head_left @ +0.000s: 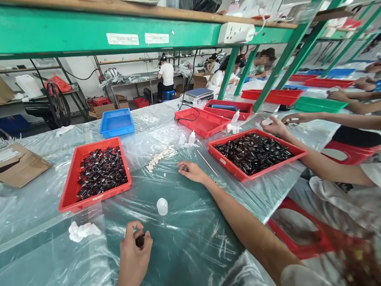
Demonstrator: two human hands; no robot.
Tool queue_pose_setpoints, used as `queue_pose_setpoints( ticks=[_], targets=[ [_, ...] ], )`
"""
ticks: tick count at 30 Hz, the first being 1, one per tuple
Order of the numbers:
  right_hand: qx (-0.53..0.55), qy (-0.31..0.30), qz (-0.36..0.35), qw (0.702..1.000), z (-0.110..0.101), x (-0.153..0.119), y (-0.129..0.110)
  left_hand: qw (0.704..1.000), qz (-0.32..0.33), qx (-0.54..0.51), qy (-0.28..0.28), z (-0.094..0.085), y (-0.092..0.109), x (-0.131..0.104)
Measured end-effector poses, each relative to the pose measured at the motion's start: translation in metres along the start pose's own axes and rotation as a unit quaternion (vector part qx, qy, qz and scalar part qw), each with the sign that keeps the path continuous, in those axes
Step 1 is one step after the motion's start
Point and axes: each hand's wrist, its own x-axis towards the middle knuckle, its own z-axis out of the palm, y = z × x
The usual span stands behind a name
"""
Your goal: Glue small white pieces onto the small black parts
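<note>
Left hand (133,255) is sitting low at the near edge of the worktop (187,243), fingers pinching a small black part (139,240) between thumb and forefinger. Right hand (191,171) is reaching further out, resting on the plastic sheeting, fingers curled around something tiny, can't tell what. White bottle cap (162,206) is standing between the two hands. Crumpled white tissue (82,230) is lying left of the left hand. Red tray of black parts (94,173) is sitting further back on the left, a second red tray (256,153) on the right, thin stick (207,163) lying just beside the right hand. A co-worker's hand (275,126) is hovering at the far rim of the right tray
</note>
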Motion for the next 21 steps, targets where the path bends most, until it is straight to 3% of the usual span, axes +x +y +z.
queue_pose_setpoints(
  ticks=[5, 9, 16, 21],
  targets=[
    [0.047, 0.001, 0.052, 0.997, 0.004, 0.001, 0.005, 0.996, 0.07, 0.042, 0.029, 0.007, 0.004, -0.008],
    [0.09, -0.001, 0.071, 0.993, -0.003, -0.002, -0.005, 0.983, 0.129, 0.127, 0.028, 0.02, -0.001, -0.013],
    [0.111, 0.091, 0.131, 0.981, -0.034, 0.041, -0.041, 0.975, 0.139, 0.167, 0.039, 0.028, -0.014, -0.005],
    [0.08, 0.132, 0.17, 0.973, -0.034, 0.064, -0.063, 0.974, 0.113, 0.194, 0.008, 0.022, -0.022, -0.003]
  ],
)
